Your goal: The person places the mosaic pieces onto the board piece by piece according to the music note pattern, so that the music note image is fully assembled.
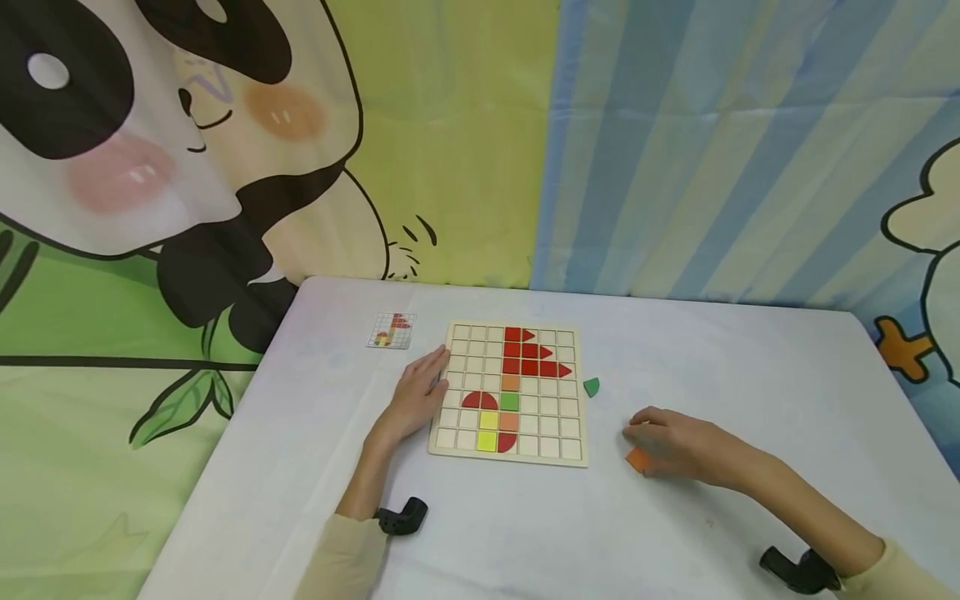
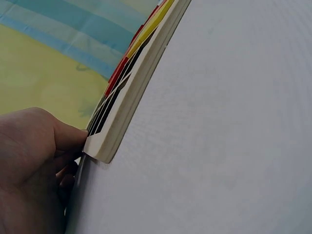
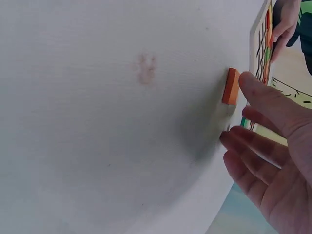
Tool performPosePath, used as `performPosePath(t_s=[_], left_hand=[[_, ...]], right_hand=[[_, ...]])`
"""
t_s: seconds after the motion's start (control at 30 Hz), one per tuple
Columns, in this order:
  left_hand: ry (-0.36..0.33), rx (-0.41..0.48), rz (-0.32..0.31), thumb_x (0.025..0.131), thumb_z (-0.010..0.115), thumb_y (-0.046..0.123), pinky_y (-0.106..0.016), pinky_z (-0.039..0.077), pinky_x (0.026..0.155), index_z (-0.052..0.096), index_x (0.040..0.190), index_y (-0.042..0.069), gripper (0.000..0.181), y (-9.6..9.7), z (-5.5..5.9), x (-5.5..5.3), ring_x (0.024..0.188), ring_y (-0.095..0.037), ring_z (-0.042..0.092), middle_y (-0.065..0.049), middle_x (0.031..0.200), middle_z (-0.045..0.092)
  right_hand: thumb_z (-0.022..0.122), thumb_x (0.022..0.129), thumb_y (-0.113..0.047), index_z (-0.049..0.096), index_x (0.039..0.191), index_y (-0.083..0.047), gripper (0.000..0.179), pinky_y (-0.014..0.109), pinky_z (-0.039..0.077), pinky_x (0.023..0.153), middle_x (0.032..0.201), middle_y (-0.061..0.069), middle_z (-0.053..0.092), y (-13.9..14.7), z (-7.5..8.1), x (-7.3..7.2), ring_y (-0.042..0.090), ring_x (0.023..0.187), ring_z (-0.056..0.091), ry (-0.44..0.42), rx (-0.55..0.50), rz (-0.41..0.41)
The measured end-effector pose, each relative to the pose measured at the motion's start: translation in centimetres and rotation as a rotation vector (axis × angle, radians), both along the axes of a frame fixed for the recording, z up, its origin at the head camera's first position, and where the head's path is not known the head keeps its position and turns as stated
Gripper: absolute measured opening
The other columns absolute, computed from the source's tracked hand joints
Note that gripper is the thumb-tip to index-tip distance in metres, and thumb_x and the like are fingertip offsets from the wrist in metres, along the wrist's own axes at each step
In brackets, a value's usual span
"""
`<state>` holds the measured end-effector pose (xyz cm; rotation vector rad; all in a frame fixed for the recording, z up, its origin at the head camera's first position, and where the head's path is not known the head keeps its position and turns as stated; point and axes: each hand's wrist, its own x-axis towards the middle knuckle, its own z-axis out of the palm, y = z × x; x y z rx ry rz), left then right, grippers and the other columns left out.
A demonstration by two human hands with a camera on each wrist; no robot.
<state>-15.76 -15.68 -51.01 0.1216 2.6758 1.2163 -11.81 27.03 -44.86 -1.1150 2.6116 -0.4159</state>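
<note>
A wooden grid board [image 1: 551,429] lies on the white table, with red, orange, green and yellow pieces set in its squares. My left hand [image 1: 418,394] touches the board's left side, fingers stretched along the edge. In the left wrist view, the left thumb [image 2: 68,136] meets the board's corner. To the right of the board, my right hand [image 1: 678,442] is low over the table beside an orange block [image 1: 638,460]. In the right wrist view, the thumb is by the block [image 3: 231,87] and the other fingers are loosely bent, apart from it.
A green quarter-round piece [image 1: 592,387] lies just off the board's right edge. A small card [image 1: 392,331] printed with a coloured grid pattern lies beyond the left hand. A printed cloth [image 1: 480,150] hangs behind the table's far edge.
</note>
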Motion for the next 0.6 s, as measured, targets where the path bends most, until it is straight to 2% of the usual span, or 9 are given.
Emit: performPosePath(t_s=[0.13, 0.33, 0.43, 0.6], left_hand=[[0.001, -0.001, -0.005, 0.108, 0.048, 0.019, -0.06, 0.017, 0.127, 0.032, 0.162, 0.01, 0.058, -0.1, 0.0, 0.0, 0.159, -0.031, 0.018, -0.003, 0.173, 0.025], [0.003, -0.005, -0.005, 0.108, 0.048, 0.018, -0.062, 0.016, 0.127, 0.032, 0.163, 0.011, 0.058, -0.2, 0.1, 0.0, 0.159, -0.032, 0.018, -0.002, 0.173, 0.024], [-0.001, -0.001, -0.006, 0.107, 0.048, 0.018, -0.062, 0.016, 0.127, 0.032, 0.163, 0.011, 0.058, -0.1, 0.0, -0.1, 0.159, -0.032, 0.018, -0.002, 0.173, 0.024], [-0.007, -0.003, -0.008, 0.108, 0.047, 0.019, -0.062, 0.017, 0.127, 0.031, 0.163, 0.011, 0.058, -0.1, 0.1, 0.0, 0.159, -0.032, 0.017, -0.002, 0.173, 0.023]], right_hand=[[0.086, 0.083, -0.019, 0.072, 0.128, -0.012, 0.047, 0.035, 0.061, 0.085, 0.131, 0.006, 0.065, 0.6, -0.4, 0.5, 0.027, 0.114, 0.065, 0.013, 0.001, 0.09], [0.09, 0.076, -0.007, 0.076, 0.113, -0.014, 0.04, 0.025, 0.06, 0.077, 0.119, 0.002, 0.068, 1.2, -2.3, 0.2, 0.019, 0.103, 0.065, 0.211, -0.165, 0.213], [0.09, 0.074, -0.005, 0.075, 0.107, -0.016, 0.038, 0.021, 0.059, 0.076, 0.113, -0.001, 0.069, 1.1, -2.8, 0.0, 0.015, 0.098, 0.066, 0.256, -0.212, 0.22], [0.086, 0.079, -0.004, 0.074, 0.106, -0.014, 0.032, 0.022, 0.058, 0.076, 0.105, -0.006, 0.069, -0.7, -2.4, -0.2, 0.008, 0.091, 0.065, 0.224, -0.226, 0.175]])
